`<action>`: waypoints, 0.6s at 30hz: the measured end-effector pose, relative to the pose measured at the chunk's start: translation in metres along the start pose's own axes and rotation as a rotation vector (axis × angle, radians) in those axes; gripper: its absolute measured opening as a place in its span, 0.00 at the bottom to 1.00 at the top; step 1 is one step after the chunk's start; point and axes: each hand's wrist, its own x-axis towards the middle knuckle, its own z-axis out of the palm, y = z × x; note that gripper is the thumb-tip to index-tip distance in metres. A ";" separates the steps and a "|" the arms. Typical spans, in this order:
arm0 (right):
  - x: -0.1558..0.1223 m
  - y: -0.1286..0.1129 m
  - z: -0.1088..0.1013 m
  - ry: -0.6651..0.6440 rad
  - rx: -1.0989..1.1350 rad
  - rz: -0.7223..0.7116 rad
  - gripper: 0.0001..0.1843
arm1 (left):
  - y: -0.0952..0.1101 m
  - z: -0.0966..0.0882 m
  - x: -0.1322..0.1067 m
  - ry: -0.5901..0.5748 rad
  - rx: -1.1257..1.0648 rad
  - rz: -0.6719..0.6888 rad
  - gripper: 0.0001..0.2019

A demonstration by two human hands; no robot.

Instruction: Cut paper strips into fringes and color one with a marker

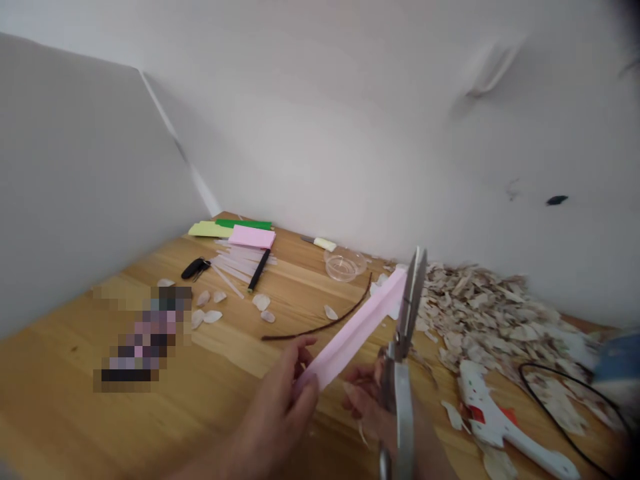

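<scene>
The wooden surface [215,407] is bounded by a white wall [325,133] along its back edge and a grey panel [90,173] along its left edge. Over its middle, a pink paper strip [355,327] is pinched by the fingers of the left hand [277,413]. Scissors [404,373] are gripped in the right hand [373,403]; whether paper lies between the blades cannot be told. The right side is crowded by petal-like scraps [475,307] and a glue gun [493,413]; more open wood is left toward the front left corner.

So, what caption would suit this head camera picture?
Left hand holding a pink strip, right hand holding scissors, over a wooden table.
</scene>
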 end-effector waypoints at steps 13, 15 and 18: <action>0.020 -0.010 -0.004 0.206 -0.175 -0.035 0.18 | -0.026 0.013 0.025 -0.169 -0.110 -0.084 0.14; 0.018 -0.010 -0.007 0.201 -0.219 -0.013 0.18 | -0.030 0.010 0.024 -0.194 -0.065 -0.126 0.16; 0.021 -0.013 -0.011 0.236 -0.222 0.010 0.18 | -0.029 0.006 0.025 -0.199 -0.001 -0.160 0.18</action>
